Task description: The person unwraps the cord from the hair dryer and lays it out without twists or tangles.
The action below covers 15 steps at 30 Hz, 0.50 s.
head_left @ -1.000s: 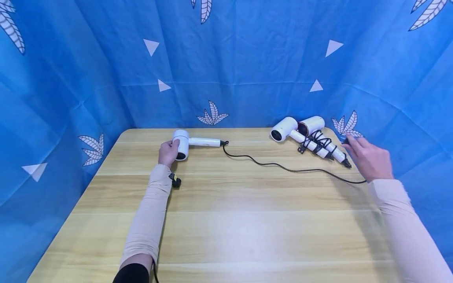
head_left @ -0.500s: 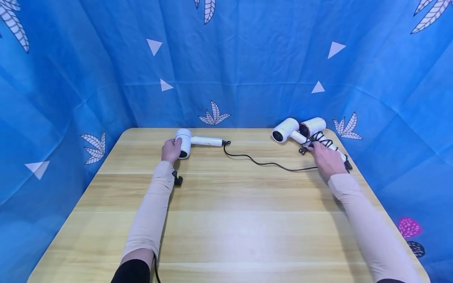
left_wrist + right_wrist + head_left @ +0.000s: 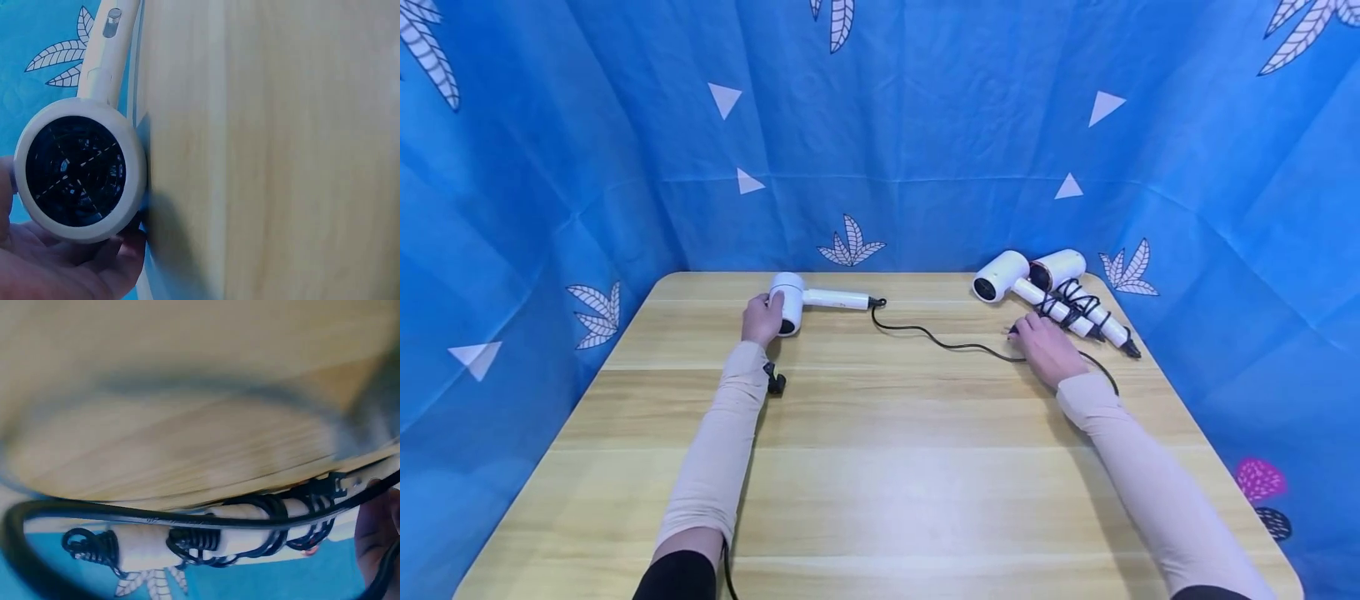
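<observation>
My left hand (image 3: 762, 319) grips the head of a white hair dryer (image 3: 838, 300) lying at the back left of the table, thumb on top. In the left wrist view, the dark round grille of the hair dryer (image 3: 75, 172) faces the camera, with fingers curled beneath. A black cord (image 3: 936, 339) trails from its handle to my right hand (image 3: 1048, 350), which pinches the plug (image 3: 1012, 332), its prongs pointing left. Beyond that hand the cord bends in a loop. Across the right wrist view the cord (image 3: 250, 521) arcs close to the camera, partly blurred.
Two more white hair dryers (image 3: 1002, 275) (image 3: 1060, 267) lie side by side at the back right, just behind my right hand, with black cords wound round their handles. A blue patterned curtain (image 3: 895, 125) surrounds the back and sides of the wooden table (image 3: 925, 500).
My right hand has come left and down from the table's right edge, past the wrapped hair dryers, bringing the plug and cord end along. My left hand stays on the hair dryer.
</observation>
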Tool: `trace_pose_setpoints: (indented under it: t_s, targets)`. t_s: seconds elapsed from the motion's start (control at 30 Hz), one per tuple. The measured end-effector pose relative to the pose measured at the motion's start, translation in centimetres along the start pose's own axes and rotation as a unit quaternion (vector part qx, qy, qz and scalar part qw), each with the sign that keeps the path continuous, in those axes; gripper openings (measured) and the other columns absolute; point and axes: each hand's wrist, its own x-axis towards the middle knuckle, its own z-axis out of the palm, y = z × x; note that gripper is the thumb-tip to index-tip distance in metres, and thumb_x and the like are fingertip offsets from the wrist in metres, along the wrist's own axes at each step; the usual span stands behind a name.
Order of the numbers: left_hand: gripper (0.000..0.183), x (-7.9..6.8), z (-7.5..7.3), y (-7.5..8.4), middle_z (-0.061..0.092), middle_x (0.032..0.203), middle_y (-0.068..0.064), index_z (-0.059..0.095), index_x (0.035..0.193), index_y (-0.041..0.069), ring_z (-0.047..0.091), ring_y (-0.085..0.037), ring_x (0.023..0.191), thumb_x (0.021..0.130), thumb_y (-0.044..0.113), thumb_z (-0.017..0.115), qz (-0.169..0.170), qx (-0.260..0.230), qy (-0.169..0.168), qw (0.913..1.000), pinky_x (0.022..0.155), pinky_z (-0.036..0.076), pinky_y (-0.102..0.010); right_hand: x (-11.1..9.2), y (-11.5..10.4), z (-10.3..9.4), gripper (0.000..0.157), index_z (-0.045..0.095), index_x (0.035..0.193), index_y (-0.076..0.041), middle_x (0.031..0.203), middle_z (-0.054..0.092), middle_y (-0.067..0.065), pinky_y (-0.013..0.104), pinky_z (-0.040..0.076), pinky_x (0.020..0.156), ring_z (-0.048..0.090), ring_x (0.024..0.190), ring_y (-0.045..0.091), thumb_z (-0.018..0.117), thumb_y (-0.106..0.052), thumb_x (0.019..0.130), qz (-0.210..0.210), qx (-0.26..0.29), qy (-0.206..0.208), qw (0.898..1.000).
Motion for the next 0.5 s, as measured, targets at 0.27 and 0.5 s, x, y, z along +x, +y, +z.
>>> trace_pose_setpoints:
  t_s: [0.27, 0.5]
  targets:
    - [0.063, -0.3, -0.4, 0.2, 0.054, 0.148, -0.031, 0.045, 0.151, -0.004, 0.05, -0.046, 0.139, 0.109, 0.042, 0.037, 0.005, 0.003, 0.007, 1.0, 0.123, 0.038, -0.053, -0.1, -0.7, 0.3, 0.023, 0.059, 0.101, -0.004, 0.097, 0.061, 0.015, 0.055, 0.055, 0.077, 0.063, 0.091, 0.038, 0.057, -0.027, 0.106, 0.02, -0.035, -0.055, 0.998]
    - [0.065, -0.7, -0.9, 1.0, 0.048, 0.155, -0.029, 0.039, 0.155, -0.003, 0.043, -0.044, 0.147, 0.109, 0.043, 0.036, 0.009, -0.019, 0.041, 0.9989, 0.127, 0.033, -0.051, -0.4, -0.6, -1.5, 0.042, 0.064, 0.114, 0.0, 0.112, 0.065, 0.02, 0.061, 0.053, 0.093, 0.062, 0.107, 0.043, 0.048, -0.038, 0.109, 0.064, -0.003, -0.099, 0.993]
